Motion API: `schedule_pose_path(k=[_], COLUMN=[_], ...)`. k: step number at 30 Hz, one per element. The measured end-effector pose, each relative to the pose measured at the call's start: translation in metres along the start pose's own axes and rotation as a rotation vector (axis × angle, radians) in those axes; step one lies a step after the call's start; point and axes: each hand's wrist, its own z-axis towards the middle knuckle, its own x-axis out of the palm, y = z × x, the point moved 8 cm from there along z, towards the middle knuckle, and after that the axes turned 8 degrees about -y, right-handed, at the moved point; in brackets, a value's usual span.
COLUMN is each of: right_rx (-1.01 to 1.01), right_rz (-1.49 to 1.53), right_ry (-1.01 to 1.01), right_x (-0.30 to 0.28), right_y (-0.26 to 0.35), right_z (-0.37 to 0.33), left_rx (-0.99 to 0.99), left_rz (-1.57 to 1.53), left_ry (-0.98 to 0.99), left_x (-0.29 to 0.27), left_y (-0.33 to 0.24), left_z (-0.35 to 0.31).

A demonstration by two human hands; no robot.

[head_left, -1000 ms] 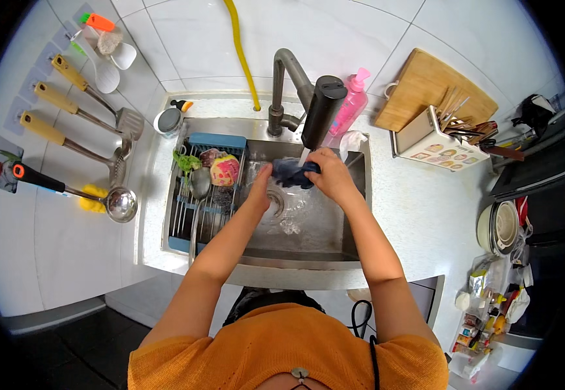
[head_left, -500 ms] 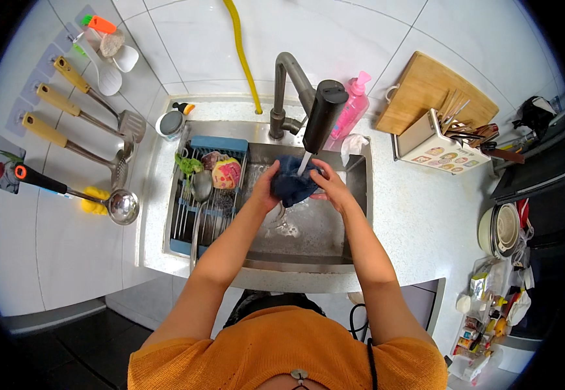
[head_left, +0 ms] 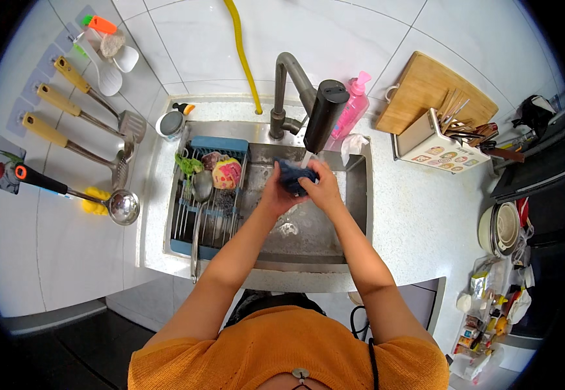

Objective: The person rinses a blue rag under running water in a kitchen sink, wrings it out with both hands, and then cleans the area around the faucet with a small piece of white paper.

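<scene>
Both hands hold a wet dark blue cloth (head_left: 290, 177) under the stream of the faucet (head_left: 326, 114), over the metal sink (head_left: 295, 244). My left hand (head_left: 274, 193) cups the bunched cloth from its left and below. On the other side, my right hand (head_left: 323, 187) presses its fingers onto the cloth's right part. Water falls from the dark spout onto the back of the cloth. Below the hands, some suds lie on the sink's bottom. Part of the cloth is hidden behind the fingers.
A blue drying rack (head_left: 220, 144) in the sink's left side bears a ladle (head_left: 200, 211), greens and colourful scrubbers. Behind stand a pink pump bottle (head_left: 352, 110) and a white jar (head_left: 170, 125). At right are a cutting board (head_left: 435, 97) and a chopstick holder (head_left: 438, 146). Utensils hang at left.
The cloth has been gathered into a smaller bundle. My right hand has shifted left and down over it, and my hands are closer together.
</scene>
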Motion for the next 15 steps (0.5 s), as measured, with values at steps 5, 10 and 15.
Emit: schedule_pose_path(k=[5,10,15], right_rx=[-0.005,-0.213,-0.257], right_rz=[0.066,-0.017,-0.018], right_ry=[-0.233,-0.339,-0.375], right_x=[-0.015,0.002,0.015], right_y=[-0.023,0.028,0.027], right_z=[0.004,-0.034,-0.044], left_rx=[0.378,0.399,0.247], left_rz=[0.153,0.137,0.107], left_ry=[-0.091,-0.181,-0.213], left_x=[0.008,0.005,-0.001], left_y=[-0.028,-0.037,-0.015], left_z=[0.014,0.025,0.021])
